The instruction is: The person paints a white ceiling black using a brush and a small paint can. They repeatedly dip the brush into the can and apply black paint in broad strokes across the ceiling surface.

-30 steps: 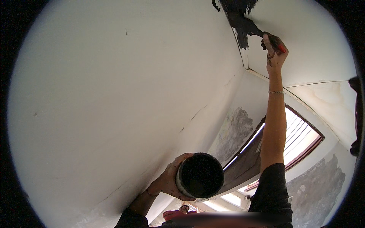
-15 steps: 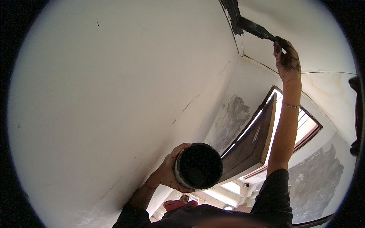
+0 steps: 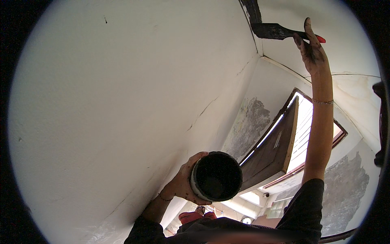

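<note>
My left hand (image 3: 183,183) grips a round container (image 3: 216,176) by its side; its inside is black, with a dark coating. My right hand (image 3: 315,55), raised at upper right and smeared with black, pinches the handle of a dark paintbrush (image 3: 270,31) loosely between its fingers. The handle's red end sticks out past the fingers. The bristles lie at a black painted strip (image 3: 254,10) beside a corner seam between two white surfaces. Part of the handle is hidden behind the fingers.
A large white wall (image 3: 122,89) with cracks fills the left. An open window (image 3: 304,130) with bars and a hanging wooden shutter (image 3: 272,150) lies at lower right, between grey stained patches (image 3: 345,191). Red cloth (image 3: 189,217) and a foot show at the bottom.
My right hand has moved to the right, its grip now looser, and the brush has swung from a downward slant to nearly level. The container has shifted slightly up and then right.
</note>
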Available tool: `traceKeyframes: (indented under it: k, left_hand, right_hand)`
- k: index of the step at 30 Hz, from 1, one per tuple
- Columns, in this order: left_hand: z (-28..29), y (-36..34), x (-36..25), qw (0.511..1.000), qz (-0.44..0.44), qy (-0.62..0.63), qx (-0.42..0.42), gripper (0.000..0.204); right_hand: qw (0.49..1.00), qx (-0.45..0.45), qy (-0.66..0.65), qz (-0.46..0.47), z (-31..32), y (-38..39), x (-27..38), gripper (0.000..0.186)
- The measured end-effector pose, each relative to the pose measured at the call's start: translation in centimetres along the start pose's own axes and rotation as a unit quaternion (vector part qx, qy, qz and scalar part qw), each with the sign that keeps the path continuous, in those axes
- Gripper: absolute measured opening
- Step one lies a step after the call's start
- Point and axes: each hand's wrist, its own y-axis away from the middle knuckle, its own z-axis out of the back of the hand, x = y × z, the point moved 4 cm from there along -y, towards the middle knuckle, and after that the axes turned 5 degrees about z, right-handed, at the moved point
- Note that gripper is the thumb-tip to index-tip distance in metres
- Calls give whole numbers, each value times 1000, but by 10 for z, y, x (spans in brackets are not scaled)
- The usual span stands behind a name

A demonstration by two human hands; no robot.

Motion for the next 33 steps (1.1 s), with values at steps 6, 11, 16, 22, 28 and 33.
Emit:
traceKeyframes:
  k: [6, 11, 16, 22, 28, 33]
  left_hand:
    - [0, 2, 0, 1000, 2, -9, -3, 141]
    - [-2, 3, -5, 1000, 6, 2, -6, 141]
    - [-4, 5, -9, 1000, 7, 0, -3, 140]
    - [-5, 10, -7, 1000, 27, 1, 2, 140]
    - [-5, 13, -6, 1000, 8, 10, 0, 140]
    - [-5, 14, -8, 1000, 10, 6, 2, 140]
  right_hand:
    - [951, -186, 201, -143, -10, 7, 9, 63]
    - [946, -174, 222, -157, -19, 20, 14, 71]
    - [964, -126, 167, -166, -19, 22, 13, 69]
    - [979, -133, 101, -112, -19, 21, 9, 66]
    - [956, -163, 232, -75, -21, 21, 23, 68]
    - [947, -88, 285, -121, -37, 29, 27, 55]
